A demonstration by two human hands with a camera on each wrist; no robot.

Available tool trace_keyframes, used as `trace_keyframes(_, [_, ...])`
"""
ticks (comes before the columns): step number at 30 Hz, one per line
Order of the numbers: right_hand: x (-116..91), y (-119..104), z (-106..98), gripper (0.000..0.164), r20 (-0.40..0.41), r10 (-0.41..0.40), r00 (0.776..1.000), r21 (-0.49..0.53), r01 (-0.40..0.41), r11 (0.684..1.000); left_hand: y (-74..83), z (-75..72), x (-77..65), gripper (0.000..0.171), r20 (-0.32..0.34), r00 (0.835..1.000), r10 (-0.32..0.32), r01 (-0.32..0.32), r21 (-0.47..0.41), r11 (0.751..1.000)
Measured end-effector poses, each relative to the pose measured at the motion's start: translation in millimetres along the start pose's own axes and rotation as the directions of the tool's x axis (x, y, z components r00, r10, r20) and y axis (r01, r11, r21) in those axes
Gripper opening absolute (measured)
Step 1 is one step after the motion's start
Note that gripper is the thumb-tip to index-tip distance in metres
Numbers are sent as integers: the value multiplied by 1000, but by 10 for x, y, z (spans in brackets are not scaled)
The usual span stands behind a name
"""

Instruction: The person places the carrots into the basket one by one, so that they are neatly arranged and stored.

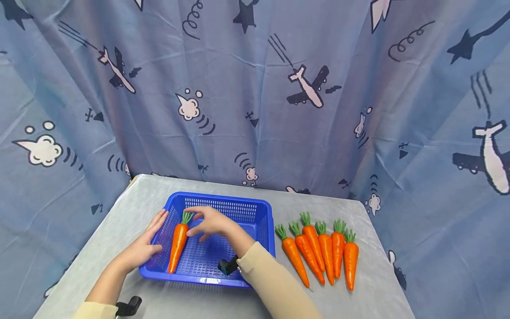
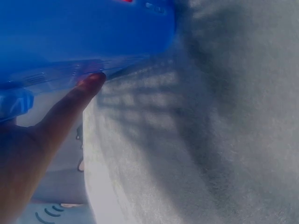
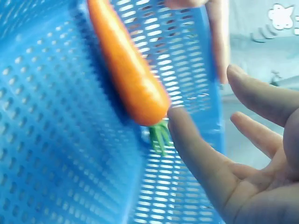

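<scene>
A blue plastic basket (image 1: 223, 280) with slotted walls stands on the table. One orange carrot (image 1: 179, 246) with green leaf stubs lies inside, along the left wall. My left hand (image 1: 139, 250) holds the basket's left side, fingers stretched along the outer wall and thumb over the rim. In the left wrist view a finger (image 2: 91, 86) lies against the basket's side. My right hand (image 1: 213, 221) is over the basket, fingers spread around the carrot's leafy end. From the right wrist, a fingertip (image 3: 177, 116) appears right at the carrot's thick end, the other fingers apart from it.
Several more carrots (image 1: 326, 254) lie side by side on the grey-white tabletop (image 1: 378, 274), right of the basket, leaves toward the back. A blue curtain (image 1: 255, 110) with printed aeroplanes hangs behind and beside the table. Dark wrist devices (image 1: 228, 266) sit on both arms.
</scene>
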State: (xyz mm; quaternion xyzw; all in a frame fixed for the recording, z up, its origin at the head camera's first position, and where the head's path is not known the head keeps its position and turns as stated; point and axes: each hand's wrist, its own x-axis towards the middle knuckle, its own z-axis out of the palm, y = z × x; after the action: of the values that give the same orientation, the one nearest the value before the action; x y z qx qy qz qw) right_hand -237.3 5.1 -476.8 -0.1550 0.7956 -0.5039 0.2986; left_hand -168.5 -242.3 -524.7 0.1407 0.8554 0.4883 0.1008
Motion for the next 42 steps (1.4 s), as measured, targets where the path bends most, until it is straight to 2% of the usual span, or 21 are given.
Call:
trace_keyframes(6, [-236, -66, -188, 70, -38, -86, 996, 23, 87, 996, 0, -2, -17, 101, -7, 1000, 8, -8, 3, 1000])
trace_keyframes(13, [-515, -103, -392, 71, -62, -131, 989, 36, 134, 990, 18, 10, -20, 101, -6, 1000, 4, -4, -13, 1000])
trace_keyframes(21, [-747, -63, -577, 69, -113, -169, 979, 2, 170, 985, 14, 22, -21, 101, -17, 1000, 7, -7, -19, 1000])
trace_keyframes(29, [-1010, 88, -793, 70, -188, -236, 953, 23, 245, 969, -22, 27, 3, 102, -22, 999, 27, -27, -34, 999])
trace_keyframes(34, [-1192, 188, -944, 70, -274, -225, 935, -1, 233, 972, -35, 27, 5, 103, -24, 999, 30, -31, -30, 999])
trace_keyframes(42, [-1445, 402, -1168, 70, -410, -170, 896, -55, 162, 985, -27, 29, -5, 103, -26, 999, 34, -34, -22, 999])
